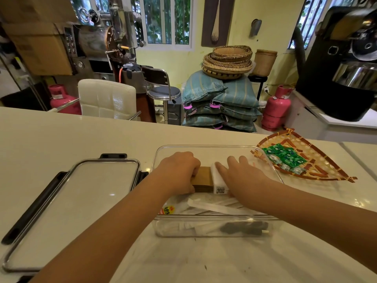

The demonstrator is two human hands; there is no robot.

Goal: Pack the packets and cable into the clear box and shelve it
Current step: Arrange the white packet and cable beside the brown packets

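Both hands reach into the clear box [216, 219]: left grip [179, 170] clasps brown packet [202, 176], right [238, 176] lies flat, released

One clear box [214, 225], one lid [71, 201], two hands, perhaps a dozen green packets [285, 158].

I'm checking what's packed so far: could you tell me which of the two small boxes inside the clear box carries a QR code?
The white box, under the right hand; the brown box beside it shows none.

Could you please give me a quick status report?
Both hands, left hand and right hand, inside clear box, pressing brown packet and white packet. Lid off. Green packets unpacked.
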